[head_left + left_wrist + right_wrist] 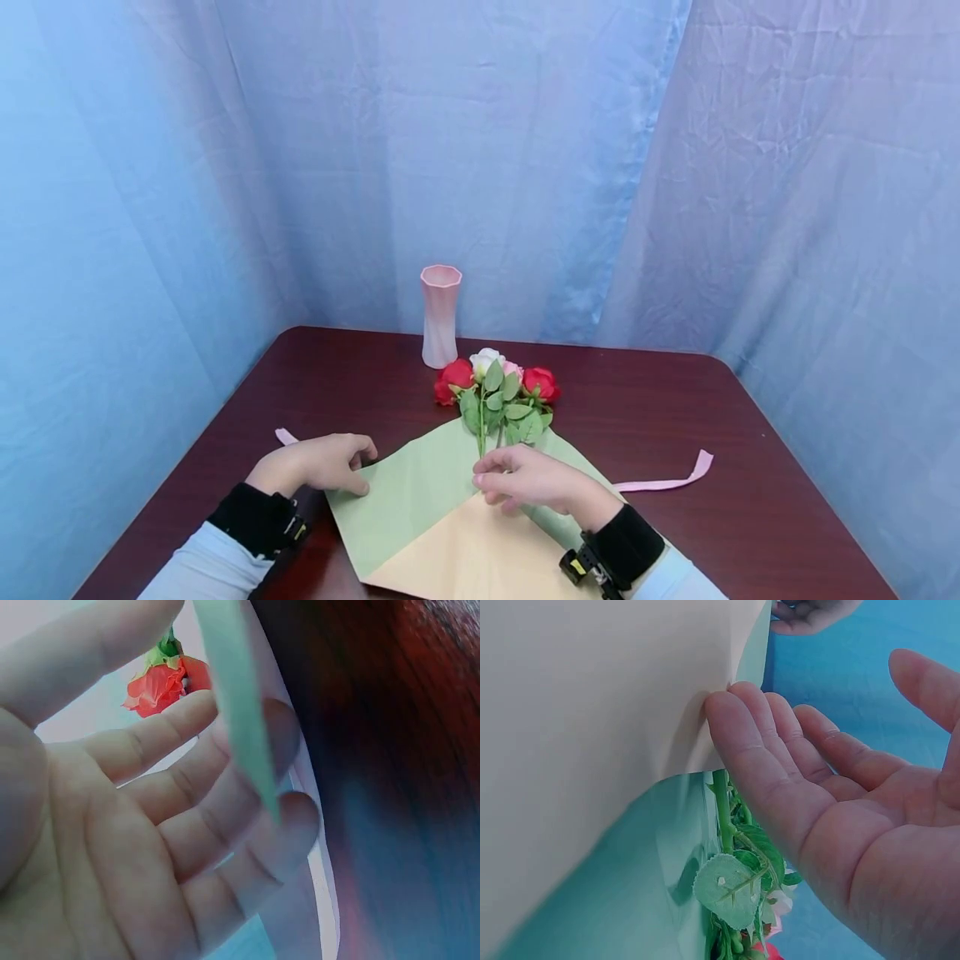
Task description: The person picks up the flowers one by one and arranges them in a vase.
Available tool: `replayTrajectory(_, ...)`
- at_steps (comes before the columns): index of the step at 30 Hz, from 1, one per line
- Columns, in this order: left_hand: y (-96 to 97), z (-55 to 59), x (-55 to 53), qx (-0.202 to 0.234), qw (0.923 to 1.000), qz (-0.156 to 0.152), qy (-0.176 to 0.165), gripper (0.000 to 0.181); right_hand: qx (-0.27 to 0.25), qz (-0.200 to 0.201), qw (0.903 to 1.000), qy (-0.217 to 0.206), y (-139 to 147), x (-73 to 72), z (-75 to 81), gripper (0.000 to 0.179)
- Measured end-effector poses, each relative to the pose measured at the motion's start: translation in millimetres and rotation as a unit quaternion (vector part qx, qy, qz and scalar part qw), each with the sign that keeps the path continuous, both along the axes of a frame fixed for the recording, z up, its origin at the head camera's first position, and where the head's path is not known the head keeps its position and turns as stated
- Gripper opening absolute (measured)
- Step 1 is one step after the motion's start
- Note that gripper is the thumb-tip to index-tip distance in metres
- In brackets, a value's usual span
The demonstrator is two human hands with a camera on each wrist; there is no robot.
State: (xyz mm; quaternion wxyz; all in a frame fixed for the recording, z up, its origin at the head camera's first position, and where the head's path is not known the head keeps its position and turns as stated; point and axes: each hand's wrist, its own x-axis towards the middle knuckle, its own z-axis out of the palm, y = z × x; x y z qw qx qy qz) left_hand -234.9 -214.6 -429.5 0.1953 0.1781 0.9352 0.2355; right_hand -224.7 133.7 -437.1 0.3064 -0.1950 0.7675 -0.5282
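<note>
A sheet of wrapping paper [420,487], green with a beige folded flap [480,550], lies on the table. Artificial roses rest on it: red roses [454,382], a white rose [486,362] and a partly hidden pink one, with green stems and leaves [495,400]. At the paper's left edge is my left hand [322,462]; in the left wrist view its loosely bent fingers [202,832] lie behind the green edge, thumb apart. My right hand [532,481] is over the stems; its extended fingertips touch the beige flap in the right wrist view, thumb spread away.
A pink ribbon [663,484] emerges from beneath the paper on the right, and its other end [285,436] shows at left. Behind the flowers a pink-and-white vase [440,317] stands upright near the far edge of the dark table [750,467]. Blue curtains [487,167] surround the table.
</note>
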Motion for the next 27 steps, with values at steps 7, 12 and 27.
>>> replayTrajectory(7, -4.8, 6.9, 1.2, 0.007, 0.9997, 0.017, 0.016, 0.042, -0.003, -0.005, 1.0, 0.006, 11, -0.3, 8.4, 0.049)
replayTrajectory(12, -7.7, 15.7, -1.2, 0.037, 0.9983, 0.012, 0.043, 0.041, -0.003, -0.009, 0.9997, 0.024, 24, -2.8, 22.8, 0.053)
replayTrajectory(27, 14.6, 38.6, -8.7, 0.112, 0.9811, -0.063, 0.145, 0.031, 0.019, -0.048, 0.9949, 0.087, 66, -2.9, 52.3, 0.049)
